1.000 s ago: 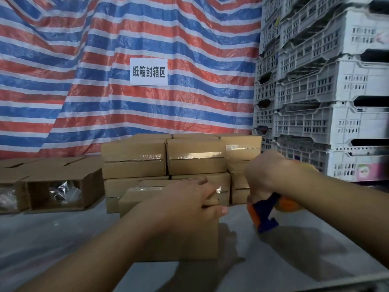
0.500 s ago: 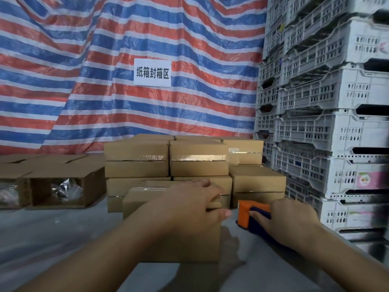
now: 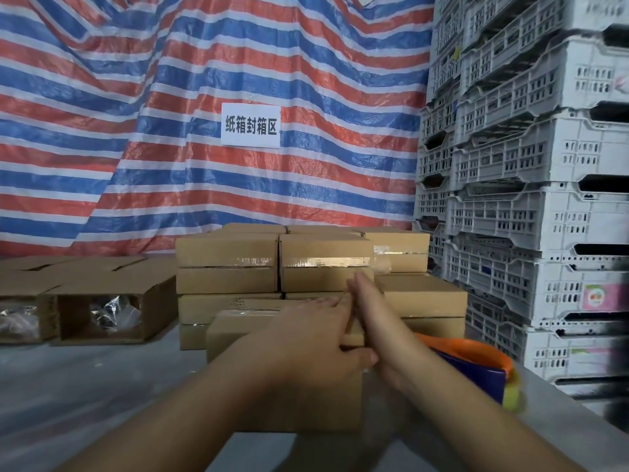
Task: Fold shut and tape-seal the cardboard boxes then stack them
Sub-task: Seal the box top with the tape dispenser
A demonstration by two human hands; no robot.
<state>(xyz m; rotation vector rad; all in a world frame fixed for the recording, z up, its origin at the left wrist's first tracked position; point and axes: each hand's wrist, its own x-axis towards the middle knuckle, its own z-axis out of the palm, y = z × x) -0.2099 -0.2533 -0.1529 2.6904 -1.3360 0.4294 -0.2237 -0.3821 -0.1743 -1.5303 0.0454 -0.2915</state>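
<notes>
A closed cardboard box [image 3: 238,338] stands on the grey table in front of me. My left hand [image 3: 306,338] lies over its top with the thumb down the right front edge. My right hand [image 3: 371,311] is flat, fingers straight, pressed against the box's right side. The orange and blue tape dispenser [image 3: 476,369] lies on the table just right of the box, beside my right forearm, with nothing holding it. Behind the box rises a stack of taped boxes [image 3: 323,264], two layers high.
Open cardboard boxes [image 3: 102,315] with plastic bags inside lie on their sides at the left. White plastic crates [image 3: 527,199] tower along the right. A striped tarp with a white sign [image 3: 251,125] hangs behind. The grey table [image 3: 85,386] extends to my left.
My right hand put the tape dispenser down on the table, let go, and moved left to press flat against the box's right side. My left hand stayed on the box.
</notes>
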